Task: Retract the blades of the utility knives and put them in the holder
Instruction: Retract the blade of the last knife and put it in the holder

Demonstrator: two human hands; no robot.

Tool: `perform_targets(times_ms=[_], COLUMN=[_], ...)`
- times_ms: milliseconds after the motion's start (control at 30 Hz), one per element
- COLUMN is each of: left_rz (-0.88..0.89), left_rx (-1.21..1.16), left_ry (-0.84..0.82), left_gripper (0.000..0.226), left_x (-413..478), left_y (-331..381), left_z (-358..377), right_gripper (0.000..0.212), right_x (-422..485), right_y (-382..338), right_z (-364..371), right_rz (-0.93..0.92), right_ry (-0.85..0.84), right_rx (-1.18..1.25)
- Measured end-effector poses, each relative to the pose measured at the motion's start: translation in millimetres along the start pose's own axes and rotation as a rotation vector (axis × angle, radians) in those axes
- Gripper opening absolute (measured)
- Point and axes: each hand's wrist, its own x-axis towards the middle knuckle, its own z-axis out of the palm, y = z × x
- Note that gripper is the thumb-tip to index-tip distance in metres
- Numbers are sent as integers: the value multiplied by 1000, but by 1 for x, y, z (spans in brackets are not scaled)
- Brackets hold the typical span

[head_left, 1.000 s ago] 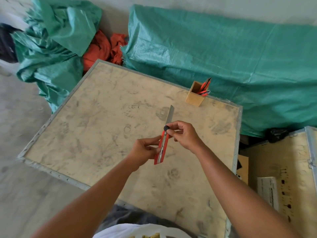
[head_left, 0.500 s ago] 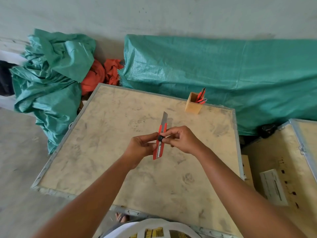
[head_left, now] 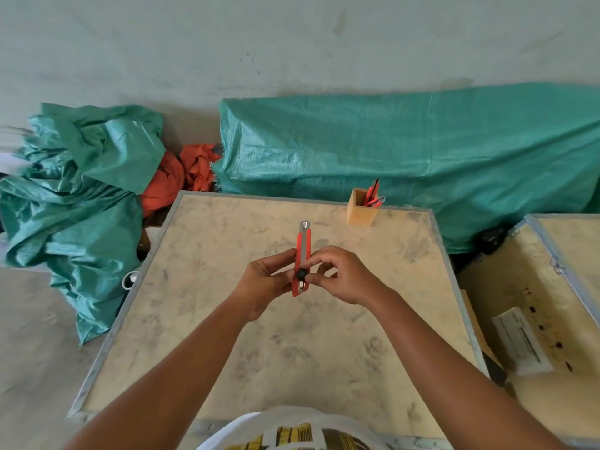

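A red utility knife (head_left: 303, 246) is held upright over the middle of the wooden crate top (head_left: 227, 319). Only a short metal tip shows above its red body. My left hand (head_left: 264, 282) grips the lower body from the left. My right hand (head_left: 337, 274) pinches the black slider knob near the bottom of the knife from the right. A small wooden holder (head_left: 361, 212) stands at the crate's far right edge, with other red knives (head_left: 373, 196) sticking out of it.
Green tarpaulin (head_left: 422, 151) covers a long bundle behind the crate, and a crumpled green tarp (head_left: 74, 196) with orange cloth (head_left: 181, 177) lies at the left. A second crate (head_left: 558, 303) with a white label stands to the right.
The blade has slid back from long to just a short tip. The black knob and my right fingers moved down the knife body. The camera tilted upward.
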Motion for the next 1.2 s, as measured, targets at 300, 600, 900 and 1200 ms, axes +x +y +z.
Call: perform_targets(times_ms=[300, 600, 900, 1200], left_rz=[9, 39, 35, 12], left_rx=[-2, -12, -26, 17], left_ry=[-23, -2, 20, 75], left_gripper=[48, 48, 45, 43], left_x=[-3, -9, -2, 19], left_y=[-5, -13, -22, -20], left_z=[22, 63, 99, 109], right_gripper=[21, 24, 29, 31], right_x=[-20, -41, -48, -31], right_y=[1, 22, 41, 59], right_z=[-13, -39, -69, -78], right_rz=[36, 1, -46, -54], right_ry=[65, 80, 55, 156], right_rx=[-13, 5, -35, 44])
